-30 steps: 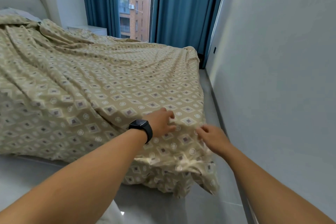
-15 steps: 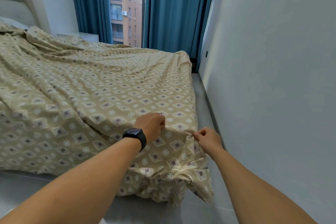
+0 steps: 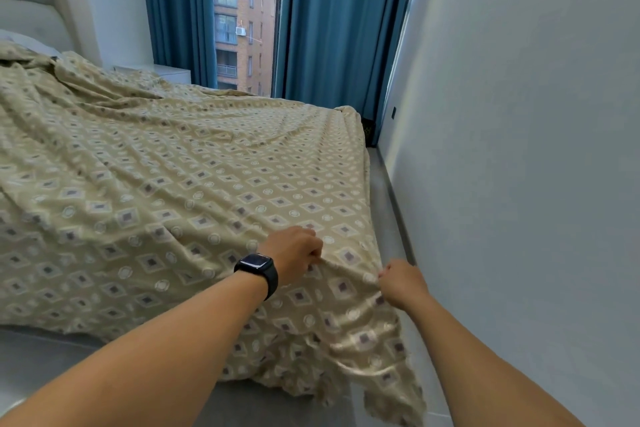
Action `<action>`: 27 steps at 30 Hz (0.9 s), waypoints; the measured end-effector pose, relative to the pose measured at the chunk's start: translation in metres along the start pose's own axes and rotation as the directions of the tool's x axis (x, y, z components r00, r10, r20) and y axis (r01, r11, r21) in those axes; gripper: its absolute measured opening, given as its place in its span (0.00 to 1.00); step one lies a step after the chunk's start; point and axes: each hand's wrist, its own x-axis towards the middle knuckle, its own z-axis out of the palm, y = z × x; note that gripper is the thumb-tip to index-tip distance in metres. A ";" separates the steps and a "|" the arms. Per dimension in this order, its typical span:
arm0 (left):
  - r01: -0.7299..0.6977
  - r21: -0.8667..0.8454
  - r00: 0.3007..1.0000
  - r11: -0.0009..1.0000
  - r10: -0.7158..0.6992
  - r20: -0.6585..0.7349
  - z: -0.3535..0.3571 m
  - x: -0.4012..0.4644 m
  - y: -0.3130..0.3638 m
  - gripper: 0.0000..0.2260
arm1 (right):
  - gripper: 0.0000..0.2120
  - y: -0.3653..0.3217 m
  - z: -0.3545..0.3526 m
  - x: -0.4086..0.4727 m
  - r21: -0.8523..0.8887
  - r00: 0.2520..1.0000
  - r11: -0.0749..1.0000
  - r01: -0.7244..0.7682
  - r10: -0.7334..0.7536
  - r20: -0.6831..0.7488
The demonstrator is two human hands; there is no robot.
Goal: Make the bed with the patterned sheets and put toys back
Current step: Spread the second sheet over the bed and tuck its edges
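Since a second ago both hands have gone from lying loosely on the cloth to curling tight into it, and the fold between them has drawn taut. The left hand (image 3: 294, 253), at about 6 o'clock in the view, is a closed fist pinching a ridge of the beige cotton sheet printed with small dark diamonds and pale circles (image 3: 180, 184); its fingers are fully curled with no gap showing. A black square-faced smartwatch on a black band (image 3: 258, 269) wraps that wrist. The right hand (image 3: 401, 282), just beside it toward 4 o'clock, grips the same sheet at the bed's corner edge, fingers bunched round a gathered tuck of fabric. From both grips fine creases fan out toward 10 o'clock across the sheet, which lies soft and rumpled over the whole mattress, its corner hanging in loose folds toward the pale grey floor (image 3: 391, 218). At 9 to 10 o'clock stands a padded off-white headboard (image 3: 31, 10). At 12 o'clock hang heavy teal pleated curtains (image 3: 332, 28), parted on a window with a brick building beyond. A smooth white wall (image 3: 519, 149) fills 3 o'clock.
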 end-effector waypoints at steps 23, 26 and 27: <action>0.395 0.014 0.911 0.919 -0.393 0.120 -0.015 -0.018 -0.056 0.22 | 0.23 -0.037 0.016 -0.013 -0.257 0.875 0.854 0.452 -0.481 -0.057; 0.572 -0.038 0.819 0.820 -0.567 0.085 -0.029 -0.029 -0.082 0.32 | 0.18 -0.052 0.033 -0.013 -0.442 0.793 0.737 0.510 -0.603 -0.091; 0.644 -0.097 0.765 0.759 -0.639 0.076 -0.033 -0.037 -0.091 0.35 | 0.16 -0.059 0.043 -0.013 -0.463 0.769 0.717 0.521 -0.629 -0.109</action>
